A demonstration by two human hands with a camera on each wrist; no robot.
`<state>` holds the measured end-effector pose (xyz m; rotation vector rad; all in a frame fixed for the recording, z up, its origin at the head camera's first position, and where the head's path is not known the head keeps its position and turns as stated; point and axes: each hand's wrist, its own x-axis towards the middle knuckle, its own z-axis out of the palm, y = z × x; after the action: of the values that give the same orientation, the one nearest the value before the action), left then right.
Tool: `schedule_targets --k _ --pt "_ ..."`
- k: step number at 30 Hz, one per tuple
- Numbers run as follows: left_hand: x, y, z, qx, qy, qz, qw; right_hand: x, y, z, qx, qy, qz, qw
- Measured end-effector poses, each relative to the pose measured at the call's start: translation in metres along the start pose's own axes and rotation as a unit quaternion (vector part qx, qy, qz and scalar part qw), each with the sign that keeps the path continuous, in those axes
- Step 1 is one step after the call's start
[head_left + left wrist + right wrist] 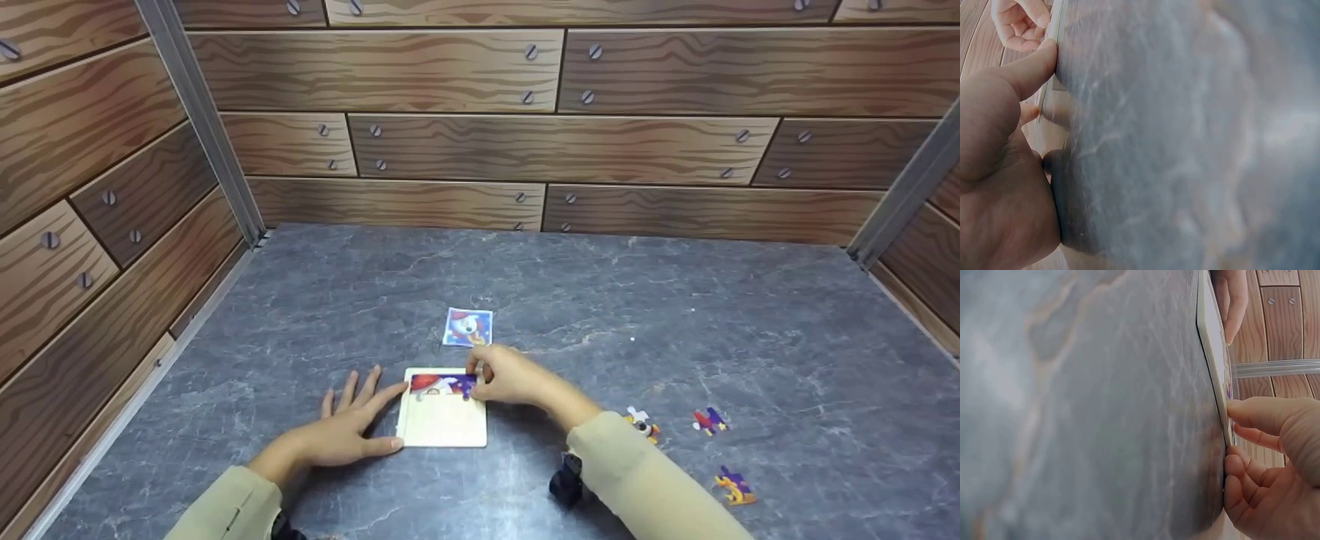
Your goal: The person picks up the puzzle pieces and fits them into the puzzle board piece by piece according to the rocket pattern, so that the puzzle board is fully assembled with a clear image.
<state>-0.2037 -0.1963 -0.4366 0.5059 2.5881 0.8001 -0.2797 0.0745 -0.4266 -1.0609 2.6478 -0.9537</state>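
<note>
A pale square puzzle tray (442, 424) lies on the table, with joined red, white and purple puzzle pieces (431, 384) along its far side. My left hand (337, 435) rests beside it with fingers spread, thumb and index finger touching the left edge. At the far right corner my right hand (514, 379) has its thumb and curled index finger around a purple puzzle piece (466, 384), partly hidden by the fingers. In the right wrist view the thumb (1258, 412) comes down on the tray's face, while the other fingers curl against its side near the tabletop.
Just beyond the tray lies a small picture card (469, 328). Loose pieces sit to the right: a white and yellow one (641, 426) partly behind the right sleeve, a red and purple one (709, 421), and an orange and purple one (735, 486). Wood-patterned walls (450, 146) enclose the table.
</note>
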Motion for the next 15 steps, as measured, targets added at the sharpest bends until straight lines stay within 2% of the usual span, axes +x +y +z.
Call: schedule_targets --k 9,15 --pt "0.002 0.001 -0.001 -0.005 -0.002 -0.004 1.0000 -0.002 -0.001 -0.003 0.009 -0.003 0.014 0.9999" --pt "0.001 0.000 -0.001 -0.006 -0.003 -0.001 1.0000 -0.011 -0.002 -0.013 0.070 -0.013 0.034 0.9969"
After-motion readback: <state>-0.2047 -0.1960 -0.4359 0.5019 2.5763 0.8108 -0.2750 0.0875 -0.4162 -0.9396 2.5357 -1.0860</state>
